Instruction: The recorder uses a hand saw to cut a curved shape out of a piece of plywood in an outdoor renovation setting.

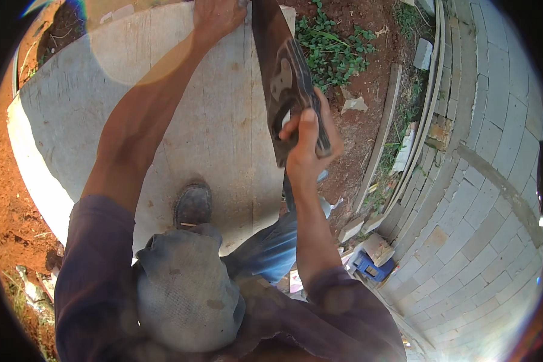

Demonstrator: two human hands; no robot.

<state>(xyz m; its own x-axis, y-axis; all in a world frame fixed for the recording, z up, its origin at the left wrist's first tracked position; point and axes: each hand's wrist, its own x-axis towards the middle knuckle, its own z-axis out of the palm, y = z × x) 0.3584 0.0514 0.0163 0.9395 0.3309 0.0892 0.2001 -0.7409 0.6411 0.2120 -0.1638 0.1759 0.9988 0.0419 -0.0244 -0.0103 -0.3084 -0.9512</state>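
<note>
A handsaw (270,45) with a dark blade and a dark, patterned handle runs upward along the right side of a large pale plywood board (211,139). My right hand (311,142) is closed around its handle, the thumb lying along the near side. The toothed edge faces left, over the board close to its right edge; the blade's far end passes out of view. At the top, my left hand (220,17) rests on the board just left of the blade, its fingers largely cut off by the picture's edge. My dark boot (193,205) stands on the board.
Reddish soil surrounds the board, with green plants (332,51) beyond the saw. To the right are a wooden plank (380,136) and a grey block wall (489,199). A blue object (373,266) lies near the wall's foot beside a rough block (378,249).
</note>
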